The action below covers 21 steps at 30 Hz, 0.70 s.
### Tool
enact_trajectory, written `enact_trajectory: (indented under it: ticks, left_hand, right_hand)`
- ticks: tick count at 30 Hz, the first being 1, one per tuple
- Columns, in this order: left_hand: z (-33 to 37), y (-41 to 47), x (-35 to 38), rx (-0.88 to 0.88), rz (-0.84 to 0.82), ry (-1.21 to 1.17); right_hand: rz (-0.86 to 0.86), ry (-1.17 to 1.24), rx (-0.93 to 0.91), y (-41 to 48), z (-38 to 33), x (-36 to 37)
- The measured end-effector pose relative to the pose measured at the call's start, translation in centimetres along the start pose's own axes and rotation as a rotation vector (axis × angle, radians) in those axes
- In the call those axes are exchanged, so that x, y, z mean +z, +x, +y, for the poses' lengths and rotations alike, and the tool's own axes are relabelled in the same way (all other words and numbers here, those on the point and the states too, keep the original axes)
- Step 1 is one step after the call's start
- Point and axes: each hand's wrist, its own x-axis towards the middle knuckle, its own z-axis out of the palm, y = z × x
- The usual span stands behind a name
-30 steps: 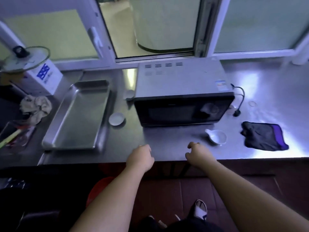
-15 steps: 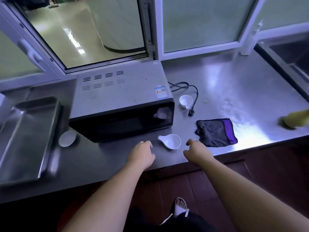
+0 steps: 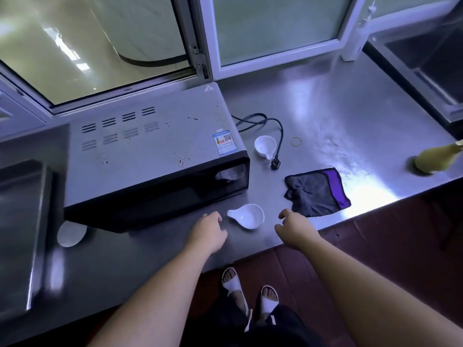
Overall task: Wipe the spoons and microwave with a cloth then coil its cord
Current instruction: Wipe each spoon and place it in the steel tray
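Observation:
A grey microwave (image 3: pixel 150 146) with a black door stands on the steel counter (image 3: pixel 350 116). Its black cord (image 3: pixel 273 126) lies loose to its right, plug near a white spoon (image 3: pixel 265 146). Another white spoon (image 3: pixel 246 216) lies at the front edge, between my hands. A third white spoon (image 3: pixel 71 233) sits left of the microwave's front corner. A dark grey cloth (image 3: pixel 315 191) with a purple edge lies crumpled to the right. My left hand (image 3: pixel 208 234) and my right hand (image 3: pixel 297 227) hover with loosely curled fingers and hold nothing.
A steel tray (image 3: pixel 22 221) sits at the left. A yellow bottle (image 3: pixel 436 160) lies at the right edge and a sink (image 3: pixel 431 63) is at the far right. A rubber band (image 3: pixel 296 141) lies by the cord. Windows line the back.
The view has swung to the right and closer, so the cloth, cord and sink have come into sight. Both hands stay near the front spoon, holding nothing.

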Motion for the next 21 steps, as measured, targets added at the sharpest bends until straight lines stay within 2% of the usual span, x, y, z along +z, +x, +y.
enact_trajectory:
  ticks: [9, 15, 21]
  left_hand:
    - [-0.7, 5.2, 0.7, -0.040, -0.165, -0.283]
    - [0.3, 6.7, 1.2, -0.043, -0.213, -0.313]
    - [0.9, 7.8, 2.3, -0.119, -0.203, -0.359]
  right_hand:
    - [-0.001, 0.138, 0.103, 2.4, -2.3, 2.0]
    - [-0.033, 0.231, 0.111, 4.4, -2.6, 2.6]
    - [-0.098, 0.252, 0.102, 6.4, -2.8, 3.5]
